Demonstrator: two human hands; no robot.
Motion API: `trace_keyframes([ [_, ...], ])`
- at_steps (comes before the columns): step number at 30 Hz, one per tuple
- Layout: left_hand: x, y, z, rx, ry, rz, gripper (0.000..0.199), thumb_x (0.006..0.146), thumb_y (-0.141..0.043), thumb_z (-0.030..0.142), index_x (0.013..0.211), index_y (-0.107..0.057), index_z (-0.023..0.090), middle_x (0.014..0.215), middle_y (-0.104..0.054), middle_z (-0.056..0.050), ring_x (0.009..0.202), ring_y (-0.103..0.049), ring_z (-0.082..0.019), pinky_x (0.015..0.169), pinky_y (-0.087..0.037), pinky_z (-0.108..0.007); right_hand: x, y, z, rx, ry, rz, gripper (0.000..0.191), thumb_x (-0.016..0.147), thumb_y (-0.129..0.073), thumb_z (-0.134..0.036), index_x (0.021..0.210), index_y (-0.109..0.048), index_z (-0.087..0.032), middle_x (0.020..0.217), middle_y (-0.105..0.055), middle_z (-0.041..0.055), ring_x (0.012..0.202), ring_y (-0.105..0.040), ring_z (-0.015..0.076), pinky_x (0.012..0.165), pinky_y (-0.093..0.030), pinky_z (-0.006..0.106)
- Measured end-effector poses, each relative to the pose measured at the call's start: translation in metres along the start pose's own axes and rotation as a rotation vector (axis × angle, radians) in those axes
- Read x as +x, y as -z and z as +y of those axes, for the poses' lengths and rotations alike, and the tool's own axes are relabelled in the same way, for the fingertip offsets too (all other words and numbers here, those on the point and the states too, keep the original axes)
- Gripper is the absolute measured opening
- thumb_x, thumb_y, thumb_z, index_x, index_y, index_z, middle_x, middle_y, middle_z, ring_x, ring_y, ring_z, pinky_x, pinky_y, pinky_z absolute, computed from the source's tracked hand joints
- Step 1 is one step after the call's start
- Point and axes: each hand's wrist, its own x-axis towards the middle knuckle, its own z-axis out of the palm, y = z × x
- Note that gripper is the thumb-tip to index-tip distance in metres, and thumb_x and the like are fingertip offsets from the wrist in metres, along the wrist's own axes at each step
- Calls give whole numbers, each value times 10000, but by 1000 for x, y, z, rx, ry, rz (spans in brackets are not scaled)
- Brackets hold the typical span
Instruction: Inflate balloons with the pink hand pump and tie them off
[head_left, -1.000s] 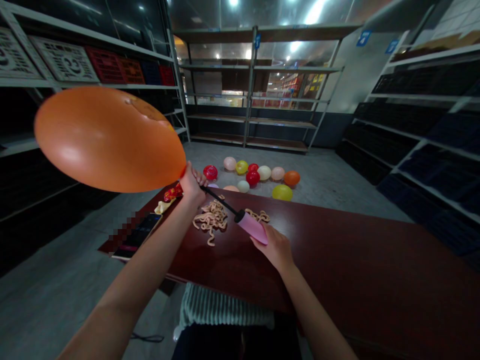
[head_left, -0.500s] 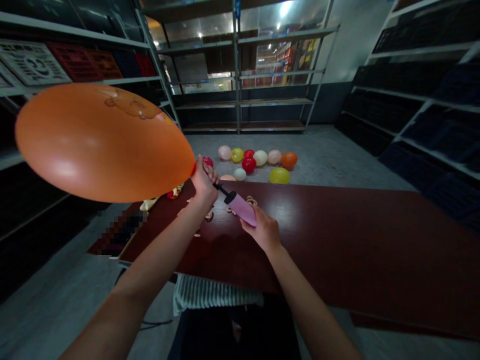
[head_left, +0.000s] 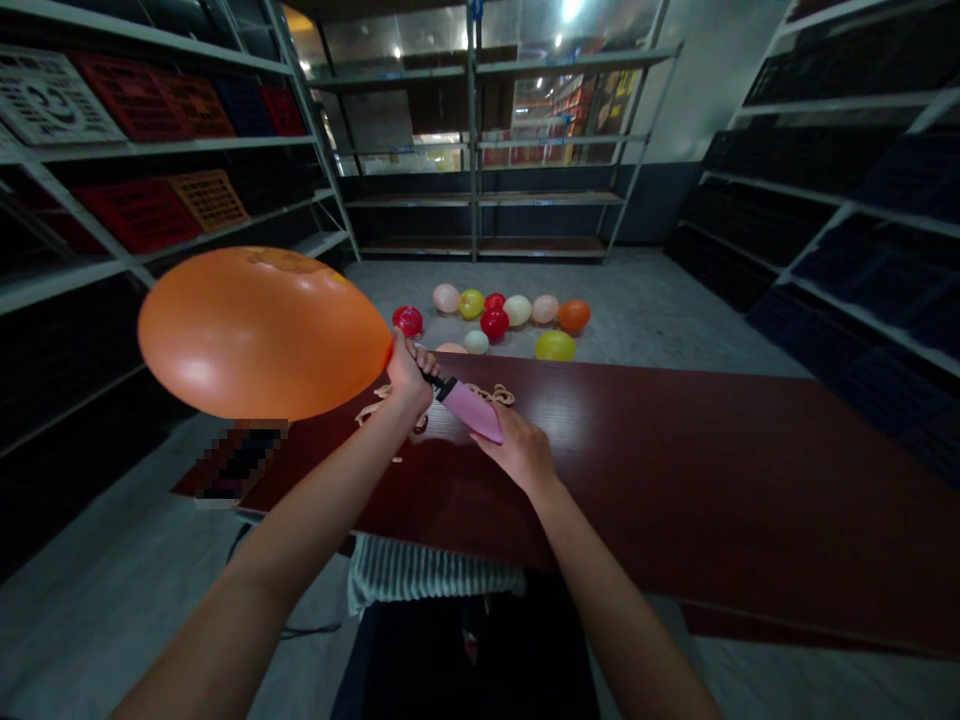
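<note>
Squeezing the neck of a big orange balloon (head_left: 262, 333) in your left hand (head_left: 409, 378), you hold it on the black tip (head_left: 430, 379) of a pink hand pump (head_left: 469, 410). Your right hand (head_left: 519, 453) grips the pink pump, just above a dark red table (head_left: 675, 470). Curly tan bits (head_left: 491, 394) lie on the table, and more balloons (head_left: 495, 315) sit on the floor (head_left: 660, 320) past it.

The left hand (head_left: 409, 378) wraps over and hides the orange balloon's (head_left: 262, 333) neck.
</note>
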Motion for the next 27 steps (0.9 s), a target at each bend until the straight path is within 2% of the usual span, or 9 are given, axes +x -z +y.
trace_keyframes([
  [5, 12, 9, 21, -18, 18, 74, 536, 1050, -476, 377, 592, -264, 196, 418, -224, 69, 319, -213, -77, 363, -183, -228, -2, -1, 1, -31, 20, -11, 514, 850, -769, -421, 1286, -614, -198, 1166, -763, 106, 896, -758, 238, 773, -583, 322],
  [9, 25, 20, 48, -31, -11, 124, 525, 1017, -524, 340, 591, -249, 203, 426, -215, 74, 321, -221, -82, 359, -188, -230, -3, -1, 0, -51, 65, -25, 500, 855, -767, -400, 1285, -612, -198, 1136, -766, 105, 912, -756, 243, 794, -582, 327],
  [14, 39, 33, 85, -48, -38, 159, 476, 1023, -458, 263, 601, -245, 205, 439, -222, 72, 319, -221, -82, 357, -199, -231, -1, 5, -3, -46, 110, -67, 501, 860, -765, -370, 1306, -605, -205, 1101, -765, 99, 939, -750, 249, 817, -583, 337],
  [17, 45, 39, 100, -47, -65, 203, 463, 1024, -449, 271, 610, -254, 200, 435, -229, 75, 316, -205, -80, 355, -207, -230, 0, 8, -6, -40, 110, -90, 505, 852, -770, -358, 1307, -609, -212, 1122, -763, 99, 945, -749, 255, 818, -588, 348],
  [22, 54, 43, 103, -43, -65, 204, 452, 1022, -450, 287, 615, -271, 202, 425, -231, 73, 313, -232, -91, 356, -217, -238, 0, 8, -8, -45, 104, -85, 474, 867, -751, -373, 1287, -617, -201, 1099, -769, 100, 918, -753, 250, 802, -588, 341],
  [27, 56, 32, 92, -52, -115, 182, 460, 1015, -487, 299, 606, -300, 202, 429, -248, 76, 310, -247, -81, 351, -222, -226, -1, 8, -4, -39, 100, -28, 434, 881, -732, -388, 1251, -639, -182, 1053, -774, 100, 892, -755, 246, 770, -581, 324],
])
